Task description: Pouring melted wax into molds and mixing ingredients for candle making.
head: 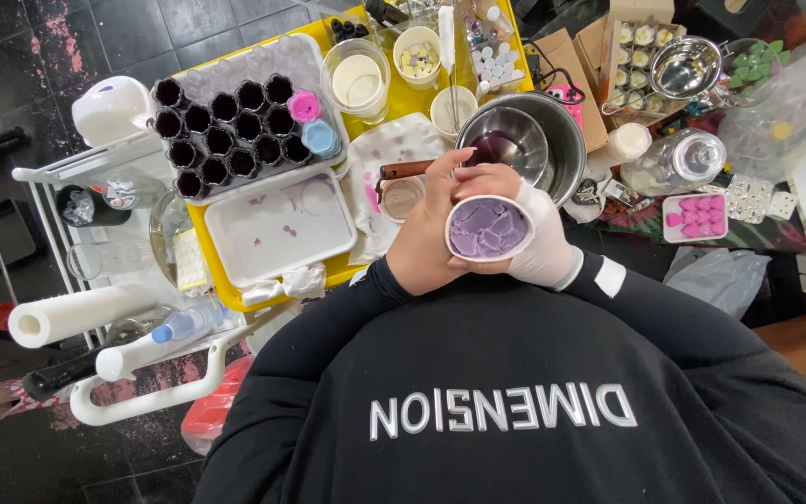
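Both hands are cradling the round white plastic cup of set purple wax chunks (489,229) close above the yellow bench (409,98), bare left hand (426,238) and white-gloved right hand (538,238) each clamped on its rim, best kept level

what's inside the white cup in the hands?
The cup holds pale purple chunks, packed nearly to the rim. The left hand and gloved right hand wrap its sides, so the wall and anything beneath the top layer are hidden.
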